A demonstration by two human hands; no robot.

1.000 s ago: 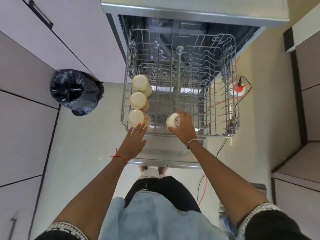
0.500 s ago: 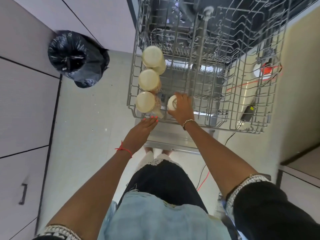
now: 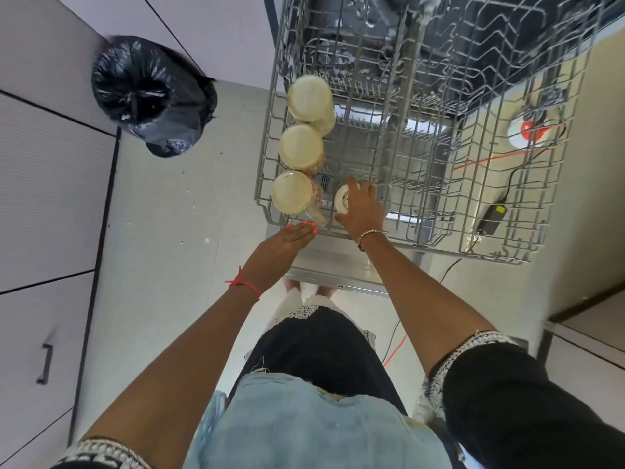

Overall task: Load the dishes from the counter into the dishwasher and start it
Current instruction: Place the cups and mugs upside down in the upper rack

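Note:
The dishwasher's upper wire rack (image 3: 439, 184) is pulled out over the open door (image 3: 338, 269). Three cream mugs stand upside down in a row along its left side: far (image 3: 309, 98), middle (image 3: 300, 146), near (image 3: 291, 191). My right hand (image 3: 362, 209) grips a small white cup (image 3: 341, 200) at the rack's front edge, just right of the near mug. My left hand (image 3: 287, 242) is flat with straight fingers, its fingertips touching the rack's front left rim below the near mug.
A tied black rubbish bag (image 3: 152, 96) sits on the floor to the left, against pale cabinet fronts. On the right floor lie a red cable (image 3: 487, 160), a black adapter (image 3: 492, 218) and a white and red socket (image 3: 527, 130).
The view has closed in on the rack. My right hand has lowered the small cup deeper at the rack's front. My left hand stayed at the front left rim.

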